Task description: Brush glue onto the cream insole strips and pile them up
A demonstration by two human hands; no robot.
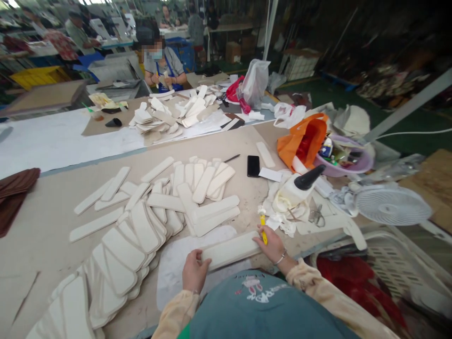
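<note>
My left hand (195,272) is closed on the left end of a small stack of long white strips (229,251), thumb on top. At the stack's right end is my right hand (271,244), wrapped round a yellow-handled brush (263,227) with a white-coated head pointing away from me. Its fingers also touch the strips. The stack lies on a pale sheet (169,268) at the table's near edge. Many rounded white pieces (113,263) spread in overlapping rows to the left. Farther up lies a fanned pile of similar strips (205,181).
A white container with a black tip (309,178) lies to the right, near scissors (317,216) and a white fan (391,205). Beyond are a phone (253,166), an orange bag (303,136) and a purple basin (349,162). A co-worker (164,68) works across the table.
</note>
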